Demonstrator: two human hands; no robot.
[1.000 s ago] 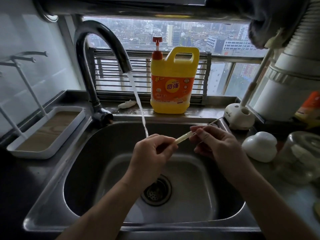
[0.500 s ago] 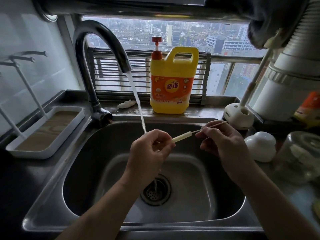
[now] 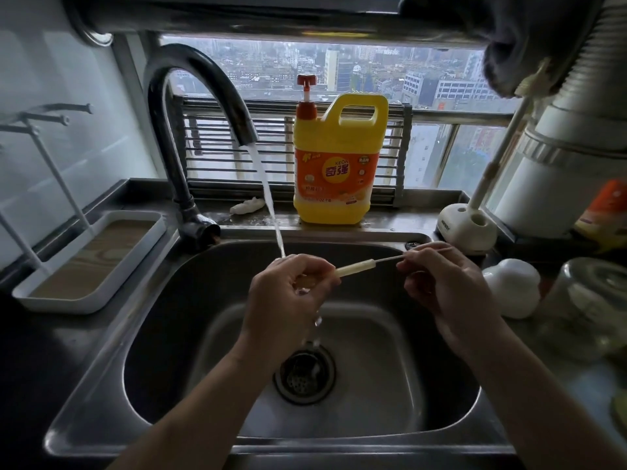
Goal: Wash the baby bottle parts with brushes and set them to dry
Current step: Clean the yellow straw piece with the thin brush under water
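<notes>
Domestic kitchen, high-rise flat. Evidence: stainless sink with a dark gooseneck tap running at its back left corner; yellow pump jug of dish detergent on the sill behind the sink; white drying tray with pegs left of it. Window behind the sink overlooks city blocks; ribbed vent duct above the sink's right side.

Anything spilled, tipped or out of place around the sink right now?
Nothing stands out. The left hand, under the tap water, holds the pale tube; the right hand pinches the thin brush entering it. The detergent jug stands upright on the ledge; a small white lump lies loose left of it.
</notes>
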